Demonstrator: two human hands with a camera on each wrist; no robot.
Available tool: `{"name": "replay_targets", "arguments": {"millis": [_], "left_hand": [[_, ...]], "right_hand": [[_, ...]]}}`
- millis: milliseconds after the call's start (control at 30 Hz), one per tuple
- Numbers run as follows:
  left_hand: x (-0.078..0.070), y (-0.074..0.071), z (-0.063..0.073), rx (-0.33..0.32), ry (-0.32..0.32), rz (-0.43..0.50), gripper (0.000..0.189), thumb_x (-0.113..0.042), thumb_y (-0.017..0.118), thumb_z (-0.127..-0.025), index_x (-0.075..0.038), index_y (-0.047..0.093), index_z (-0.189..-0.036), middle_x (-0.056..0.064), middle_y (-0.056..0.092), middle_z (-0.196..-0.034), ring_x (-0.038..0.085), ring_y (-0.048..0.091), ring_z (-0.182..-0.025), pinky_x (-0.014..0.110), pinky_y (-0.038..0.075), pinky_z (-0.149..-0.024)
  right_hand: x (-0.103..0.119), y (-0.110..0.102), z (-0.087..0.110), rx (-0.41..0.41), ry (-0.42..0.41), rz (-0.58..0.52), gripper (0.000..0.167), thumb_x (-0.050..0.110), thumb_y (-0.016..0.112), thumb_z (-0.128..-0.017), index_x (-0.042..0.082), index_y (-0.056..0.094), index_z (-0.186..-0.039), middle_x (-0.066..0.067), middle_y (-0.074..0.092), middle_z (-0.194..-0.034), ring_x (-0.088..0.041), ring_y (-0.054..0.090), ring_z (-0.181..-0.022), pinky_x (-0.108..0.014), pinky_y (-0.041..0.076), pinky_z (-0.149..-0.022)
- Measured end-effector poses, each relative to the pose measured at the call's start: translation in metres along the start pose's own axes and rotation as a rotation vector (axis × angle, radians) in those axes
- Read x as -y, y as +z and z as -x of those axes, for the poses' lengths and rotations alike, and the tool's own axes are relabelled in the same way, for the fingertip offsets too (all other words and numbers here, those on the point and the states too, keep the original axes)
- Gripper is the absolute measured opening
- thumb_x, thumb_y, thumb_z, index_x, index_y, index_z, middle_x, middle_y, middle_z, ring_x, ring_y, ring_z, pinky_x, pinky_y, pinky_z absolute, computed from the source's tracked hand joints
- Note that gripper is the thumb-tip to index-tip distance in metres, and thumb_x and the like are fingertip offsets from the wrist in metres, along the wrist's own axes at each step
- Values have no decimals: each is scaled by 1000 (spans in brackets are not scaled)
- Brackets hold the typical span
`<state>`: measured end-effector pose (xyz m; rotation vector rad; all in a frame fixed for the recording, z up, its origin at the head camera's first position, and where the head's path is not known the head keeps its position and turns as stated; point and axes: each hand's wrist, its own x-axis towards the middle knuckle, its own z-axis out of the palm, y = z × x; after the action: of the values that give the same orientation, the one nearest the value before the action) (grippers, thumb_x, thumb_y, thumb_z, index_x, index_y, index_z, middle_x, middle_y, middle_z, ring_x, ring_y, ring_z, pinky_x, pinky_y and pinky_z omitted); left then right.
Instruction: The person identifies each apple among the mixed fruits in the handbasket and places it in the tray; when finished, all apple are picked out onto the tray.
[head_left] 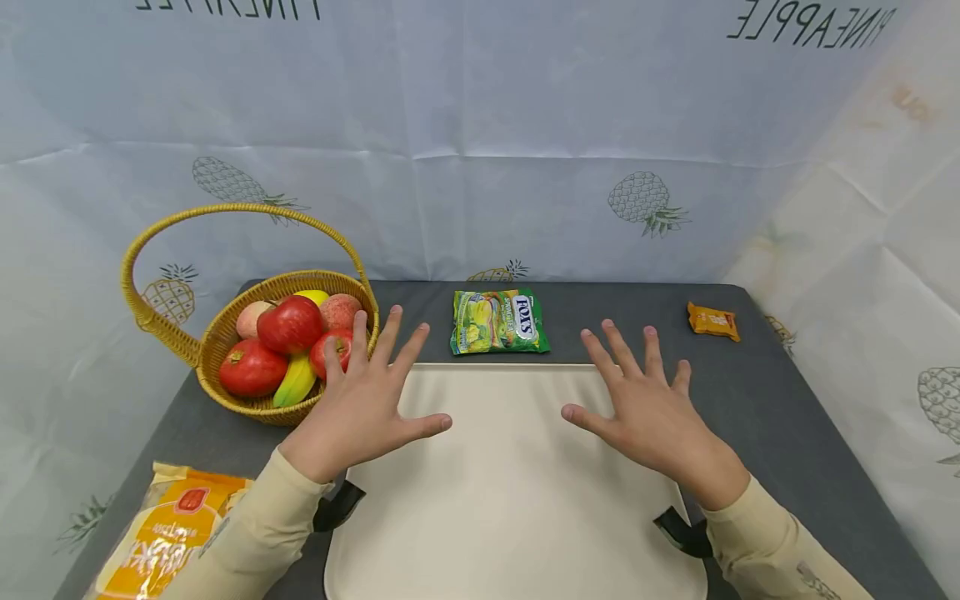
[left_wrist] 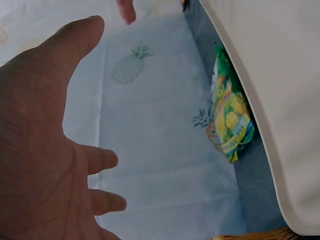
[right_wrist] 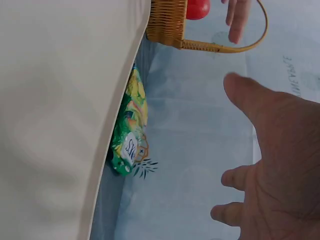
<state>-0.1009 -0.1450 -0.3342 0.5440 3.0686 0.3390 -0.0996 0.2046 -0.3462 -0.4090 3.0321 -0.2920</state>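
Observation:
Above the left side of a cream tray, my left hand spreads its fingers and holds nothing. Its fingertips overlap the view of a wicker basket with red apples, peaches and a yellow-green banana. Over the tray's right side, my right hand is spread too, with nothing in it. Behind the tray, between the hands, lies a green and yellow Fox's candy bag; both wrist views show it beyond the tray's edge.
A small orange packet lies at the table's back right. An orange and clear food bag sits at the front left, partly behind my left sleeve. A pineapple-print cloth hangs behind the dark table.

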Motion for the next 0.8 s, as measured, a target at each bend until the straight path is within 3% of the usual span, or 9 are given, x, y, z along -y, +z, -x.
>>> {"name": "replay_targets", "arguments": {"millis": [167,267,400,500,600,700,800], "left_hand": [[8,1,3,-42,6,3,109,-79,62,-81,-18,23,-163,13,1,-169,50,-12,-149,79,-1,-108],[18,2,7,-106,17,7,103,-72,65,-84,-15,29,-161,14,12,-168,48,2,-151,77,3,-110],[39,1,13,-239,47,23,90,-57,74,-86,-9,42,-154,18,33,-160,43,29,-144,71,22,-111],[58,-2,18,-332,36,43,80,-46,79,-85,-8,49,-148,19,45,-150,40,45,-132,67,40,-101],[79,-8,23,-388,-11,69,71,-40,79,-87,-9,51,-145,19,52,-143,40,52,-124,67,47,-90],[99,-11,28,-422,-75,99,64,-37,75,-91,-9,52,-144,21,54,-139,42,52,-121,69,47,-83],[117,-13,30,-434,-142,127,61,-33,72,-93,-8,50,-144,23,53,-139,46,50,-120,74,45,-81]], "right_hand": [[-14,6,1,-14,36,-7,99,78,45,-92,23,7,-165,-13,3,-169,-59,-4,-146,-87,6,-98],[-33,14,5,-25,49,-10,94,70,50,-96,18,12,-165,-20,15,-166,-59,18,-143,-83,24,-97],[-61,27,13,-10,70,-39,87,54,59,-99,7,20,-161,-34,34,-151,-59,44,-122,-65,50,-68],[-76,38,19,35,90,-72,84,44,63,-100,0,23,-158,-41,43,-140,-49,63,-88,-46,46,-46],[-86,47,25,105,117,-112,83,43,61,-101,-3,21,-157,-44,47,-135,-30,61,-58,-38,38,-40],[-91,55,30,163,135,-149,82,44,56,-103,-2,17,-159,-42,48,-137,-21,60,-57,-38,40,-44],[-92,62,33,154,109,-161,79,38,57,-104,-3,17,-159,-39,50,-137,-18,61,-61,-37,41,-45]]}}
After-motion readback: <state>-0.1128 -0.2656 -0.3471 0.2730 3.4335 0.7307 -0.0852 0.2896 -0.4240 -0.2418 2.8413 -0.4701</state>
